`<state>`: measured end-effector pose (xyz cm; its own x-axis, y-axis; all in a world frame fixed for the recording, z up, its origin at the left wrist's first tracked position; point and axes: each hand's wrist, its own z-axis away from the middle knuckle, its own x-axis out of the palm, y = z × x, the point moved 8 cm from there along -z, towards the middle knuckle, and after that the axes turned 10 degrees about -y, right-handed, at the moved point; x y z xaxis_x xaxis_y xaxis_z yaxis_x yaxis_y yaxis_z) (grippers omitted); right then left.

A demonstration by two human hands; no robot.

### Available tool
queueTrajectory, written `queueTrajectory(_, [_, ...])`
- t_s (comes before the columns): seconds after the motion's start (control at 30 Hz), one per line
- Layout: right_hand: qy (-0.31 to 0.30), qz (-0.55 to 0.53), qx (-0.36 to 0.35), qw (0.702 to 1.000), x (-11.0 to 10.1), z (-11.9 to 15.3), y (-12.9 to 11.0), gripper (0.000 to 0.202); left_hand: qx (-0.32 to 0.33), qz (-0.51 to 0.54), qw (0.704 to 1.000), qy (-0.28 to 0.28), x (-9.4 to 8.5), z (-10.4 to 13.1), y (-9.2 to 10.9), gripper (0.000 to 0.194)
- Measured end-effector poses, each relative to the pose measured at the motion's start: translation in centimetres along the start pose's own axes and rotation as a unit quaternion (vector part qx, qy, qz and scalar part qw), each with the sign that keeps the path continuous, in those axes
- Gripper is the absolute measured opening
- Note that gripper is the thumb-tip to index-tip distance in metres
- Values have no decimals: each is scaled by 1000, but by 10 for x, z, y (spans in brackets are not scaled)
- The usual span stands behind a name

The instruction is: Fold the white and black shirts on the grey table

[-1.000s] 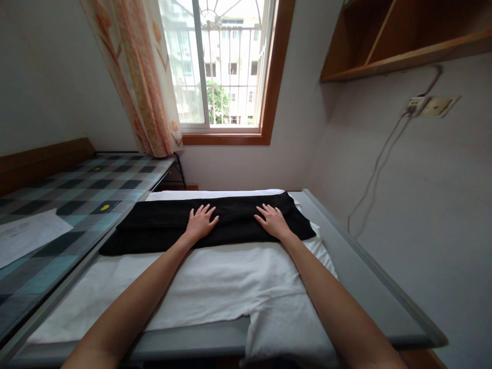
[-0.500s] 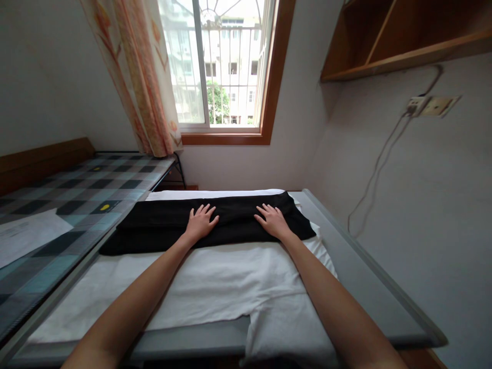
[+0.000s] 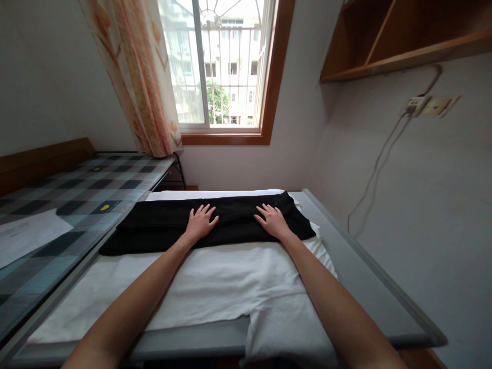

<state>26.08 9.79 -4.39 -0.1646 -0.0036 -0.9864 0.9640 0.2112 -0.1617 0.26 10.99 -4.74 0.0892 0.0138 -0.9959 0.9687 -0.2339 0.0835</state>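
Observation:
Black trousers, or a similar long dark garment folded lengthwise (image 3: 234,218), lie across a white T-shirt (image 3: 223,277). My left hand (image 3: 200,223) rests flat on the black cloth left of its middle, fingers spread. Palm down as well, my right hand (image 3: 272,220) lies on the same cloth farther right, its fingers apart. Neither hand grips anything. The white T-shirt is spread on a grey table (image 3: 369,266), and one sleeve hangs over the near edge. Black cloth covers the shirt's middle part.
To the left stands a bed with a checked mattress (image 3: 77,189) and a sheet of paper (image 3: 33,233) on it. A curtain (image 3: 144,87) hangs by the barred window (image 3: 230,66). On the right wall are a wooden shelf (image 3: 407,48) and a socket with a cord (image 3: 415,106).

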Motion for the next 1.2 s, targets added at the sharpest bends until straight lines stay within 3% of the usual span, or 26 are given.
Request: queueTrajectory(1.2, [4,0,-3,1000,0,0,0,56,5,-4,1000,4,-1,0,1,55])
